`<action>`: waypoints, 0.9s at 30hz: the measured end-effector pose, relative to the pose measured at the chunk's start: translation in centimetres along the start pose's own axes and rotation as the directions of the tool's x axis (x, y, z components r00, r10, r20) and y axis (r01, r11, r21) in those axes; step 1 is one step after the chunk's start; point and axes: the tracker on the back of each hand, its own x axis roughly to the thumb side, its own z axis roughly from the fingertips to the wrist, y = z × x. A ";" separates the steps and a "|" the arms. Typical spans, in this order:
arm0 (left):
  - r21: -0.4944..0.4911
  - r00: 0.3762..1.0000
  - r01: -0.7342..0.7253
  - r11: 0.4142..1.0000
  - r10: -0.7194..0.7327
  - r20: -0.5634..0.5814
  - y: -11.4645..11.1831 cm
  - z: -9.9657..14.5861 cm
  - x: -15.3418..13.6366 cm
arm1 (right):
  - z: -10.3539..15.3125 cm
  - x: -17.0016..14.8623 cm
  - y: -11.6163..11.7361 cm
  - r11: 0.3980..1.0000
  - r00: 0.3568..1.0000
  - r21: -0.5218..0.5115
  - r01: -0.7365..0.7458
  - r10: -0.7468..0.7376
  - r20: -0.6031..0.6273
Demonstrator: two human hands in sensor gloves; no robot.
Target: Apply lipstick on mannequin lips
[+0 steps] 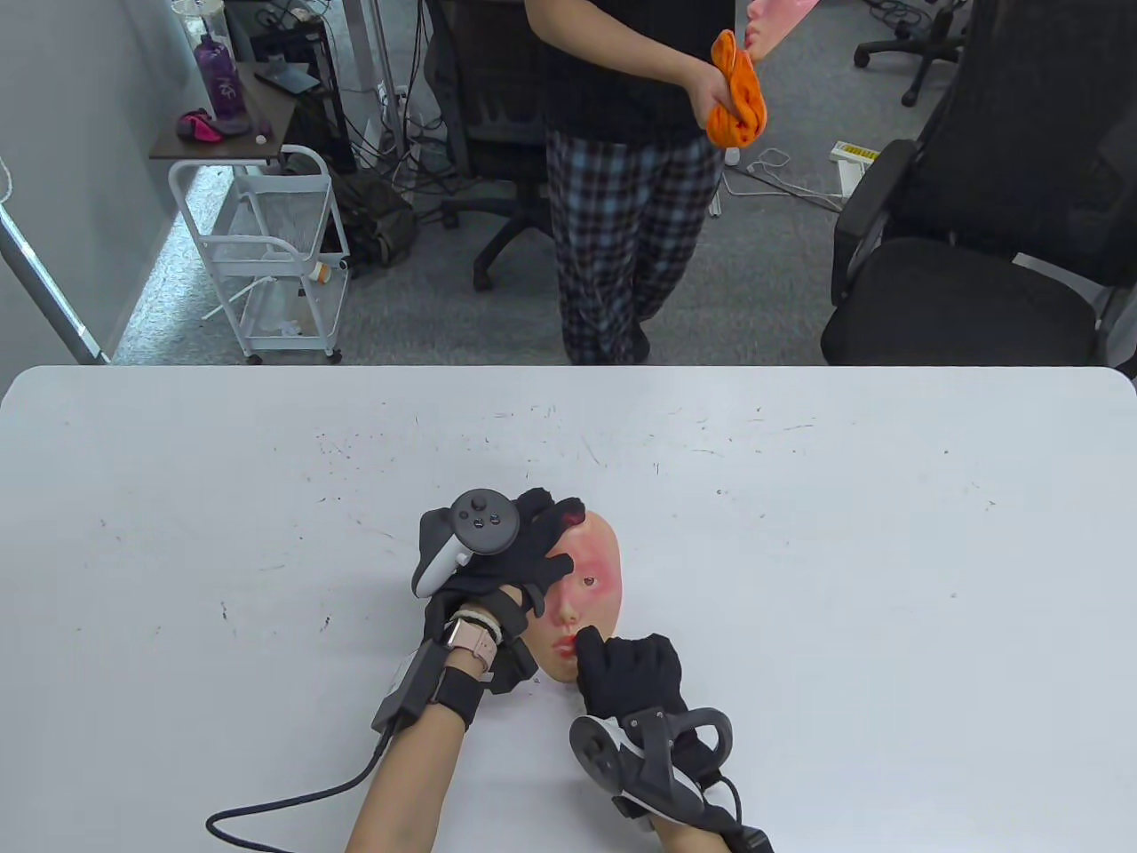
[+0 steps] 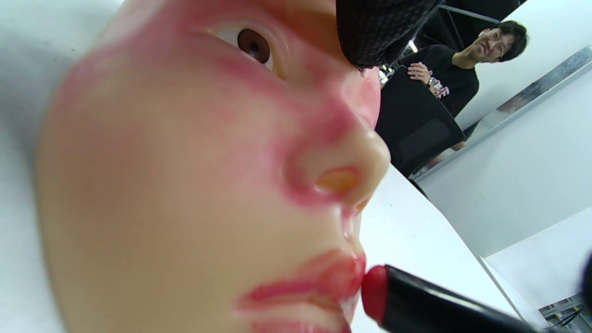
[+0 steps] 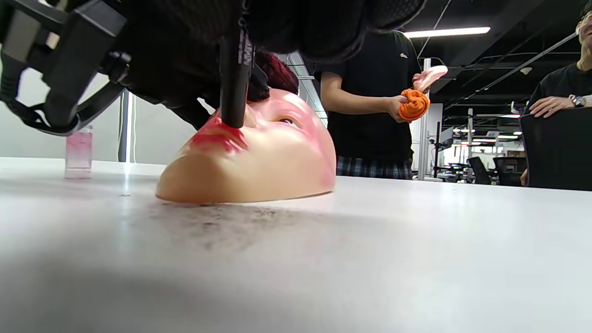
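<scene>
A flesh-coloured mannequin face lies face up on the white table, smeared red on cheeks and nose. My left hand rests on its forehead and left side, holding it down. My right hand grips a black lipstick, whose red tip touches the red lips. In the right wrist view the lipstick stands nearly upright on the lips of the face.
A person stands beyond the table's far edge, rubbing another mask with an orange cloth. A black office chair stands at the far right, a white cart at the far left. A pink bottle stands on the table.
</scene>
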 end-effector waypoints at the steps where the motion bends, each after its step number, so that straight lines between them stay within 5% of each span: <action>1: -0.001 1.000 -0.001 1.000 0.001 0.000 0.0 0.0 0.0 | 0.0 0.1 0.0 1.000 1.000 -0.005 0.008 -0.008 0.005; 27: -0.002 1.000 -0.006 1.000 0.006 0.003 0.0 0.0 -0.1 | 0.0 2.3 -0.1 0.987 0.976 -0.007 -0.159 0.158 0.153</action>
